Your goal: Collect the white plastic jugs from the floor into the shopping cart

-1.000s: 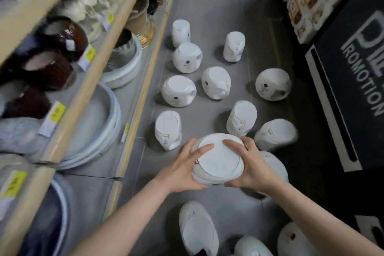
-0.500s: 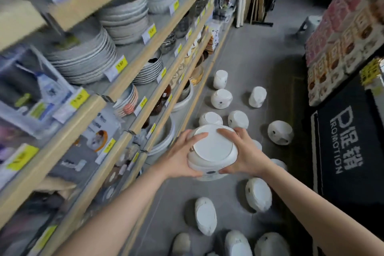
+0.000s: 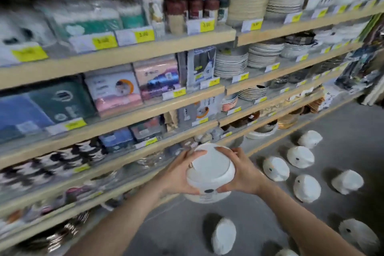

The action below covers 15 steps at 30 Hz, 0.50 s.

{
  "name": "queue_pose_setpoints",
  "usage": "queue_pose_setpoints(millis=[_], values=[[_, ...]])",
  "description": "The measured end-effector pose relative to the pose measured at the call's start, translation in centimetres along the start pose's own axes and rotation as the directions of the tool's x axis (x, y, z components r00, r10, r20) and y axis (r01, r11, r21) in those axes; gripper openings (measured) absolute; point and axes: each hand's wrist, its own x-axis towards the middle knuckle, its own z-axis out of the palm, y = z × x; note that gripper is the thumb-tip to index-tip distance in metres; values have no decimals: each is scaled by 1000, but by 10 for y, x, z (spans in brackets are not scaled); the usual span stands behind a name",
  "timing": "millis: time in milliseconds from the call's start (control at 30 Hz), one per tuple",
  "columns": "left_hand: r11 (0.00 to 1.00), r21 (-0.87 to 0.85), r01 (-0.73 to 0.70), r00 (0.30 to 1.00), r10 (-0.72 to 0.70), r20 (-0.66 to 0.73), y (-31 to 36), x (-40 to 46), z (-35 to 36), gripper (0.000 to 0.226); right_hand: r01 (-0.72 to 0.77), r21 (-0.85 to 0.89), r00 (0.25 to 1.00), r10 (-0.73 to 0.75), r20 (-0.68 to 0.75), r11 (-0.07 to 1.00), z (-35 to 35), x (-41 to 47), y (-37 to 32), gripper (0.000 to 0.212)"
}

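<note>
Head view: left hand (image 3: 176, 174) & right hand (image 3: 242, 172) both clamped on one white jug (image 3: 209, 172), held above floor (image 3: 259, 214). Other jugs (image 3: 305, 188) lie on floor, right side, beside shelving (image 3: 124, 114).

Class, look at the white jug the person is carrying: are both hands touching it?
Touching. The head view shows the left hand and right hand gripping opposite sides of the white jug, fingers curled over its rim.

White jug (image 3: 209, 172): smooth, matt plastic. Shelf edges (image 3: 128, 56): pale wood-look. Floor (image 3: 342, 122): smooth grey. Price tags (image 3: 143, 36): paper.
</note>
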Motion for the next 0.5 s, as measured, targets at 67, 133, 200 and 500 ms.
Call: queue_pose_setpoints(millis=[67,133,200,500], values=[[999,-5,51,996,-51,-72,-10,-41,-13,104,63,-12,996,-62,59,998,15,10,-33,106],[993,-20,114,984,-116,-134,-22,-85,-24,106,136,-21,985,-133,107,990,34,20,-67,106],[980,-44,192,962,-197,-187,-33,-133,-35,106,204,-31,967,-197,160,978,57,26,-105,109],[902,-91,423,818,-423,-391,-79,-392,-84,108,478,21,809,-450,378,878,197,13,-316,106]])
